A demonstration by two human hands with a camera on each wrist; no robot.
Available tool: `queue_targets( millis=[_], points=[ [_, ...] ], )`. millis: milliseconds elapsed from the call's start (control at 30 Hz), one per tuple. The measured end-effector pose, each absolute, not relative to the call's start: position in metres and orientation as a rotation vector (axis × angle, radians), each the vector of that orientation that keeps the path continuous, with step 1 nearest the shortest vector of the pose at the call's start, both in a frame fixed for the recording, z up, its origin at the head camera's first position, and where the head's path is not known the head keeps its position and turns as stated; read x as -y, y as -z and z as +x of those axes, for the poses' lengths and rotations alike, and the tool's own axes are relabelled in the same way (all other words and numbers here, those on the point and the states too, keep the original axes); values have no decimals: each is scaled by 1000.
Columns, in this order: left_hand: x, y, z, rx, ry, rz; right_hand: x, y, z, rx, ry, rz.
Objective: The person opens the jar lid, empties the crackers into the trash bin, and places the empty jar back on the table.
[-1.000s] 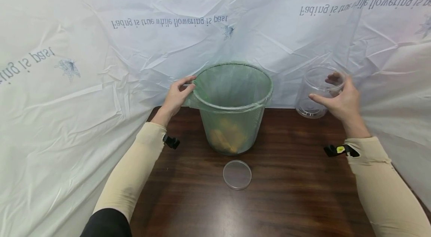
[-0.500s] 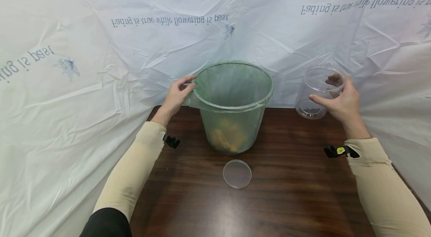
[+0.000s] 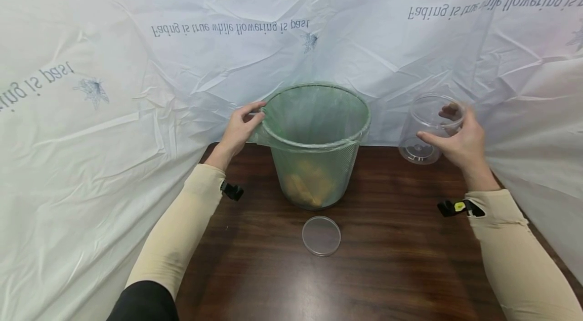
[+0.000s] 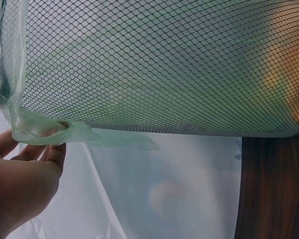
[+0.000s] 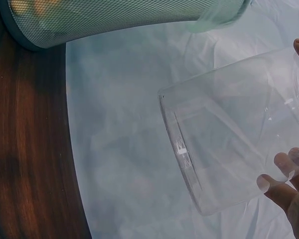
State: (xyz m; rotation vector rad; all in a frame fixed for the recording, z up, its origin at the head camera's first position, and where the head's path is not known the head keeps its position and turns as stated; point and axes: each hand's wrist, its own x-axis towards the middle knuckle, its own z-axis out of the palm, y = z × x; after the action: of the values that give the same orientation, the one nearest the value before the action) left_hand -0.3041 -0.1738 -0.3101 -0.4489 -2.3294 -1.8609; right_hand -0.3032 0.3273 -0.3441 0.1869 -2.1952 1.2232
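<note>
In the head view, a mesh trash can point(image 3: 350, 164) with a green plastic bag point(image 3: 314, 147) folded over its rim stands upright on the table. Orange-yellow contents show through its lower wall. My left hand point(image 3: 235, 132) grips the can's left rim; in the left wrist view, its fingers point(image 4: 54, 155) lie against the overhanging bag. At the right, my right hand point(image 3: 464, 141) holds a clear plastic jar point(image 3: 412, 131) by its upper part, mouth up, without its lid. The right wrist view shows the jar point(image 5: 224, 134) see-through, with its base off the table.
A clear round lid point(image 3: 321, 236) lies flat on the dark wooden table point(image 3: 382, 260) in front of the can. White printed sheeting point(image 3: 227, 63) hangs behind the table and along both sides. Cameras are strapped to both wrists.
My right hand has lowered and tilted the jar slightly. The left hand keeps its grip on the can's rim, and the can and lid stay where they were.
</note>
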Motion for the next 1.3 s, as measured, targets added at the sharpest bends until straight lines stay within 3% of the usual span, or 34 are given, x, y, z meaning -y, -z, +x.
queue_targets(
  millis=[1300],
  points=[
    [174, 312, -305, 2327, 1851, -459, -324, 367, -300, 2220, -1205, 194]
  ],
)
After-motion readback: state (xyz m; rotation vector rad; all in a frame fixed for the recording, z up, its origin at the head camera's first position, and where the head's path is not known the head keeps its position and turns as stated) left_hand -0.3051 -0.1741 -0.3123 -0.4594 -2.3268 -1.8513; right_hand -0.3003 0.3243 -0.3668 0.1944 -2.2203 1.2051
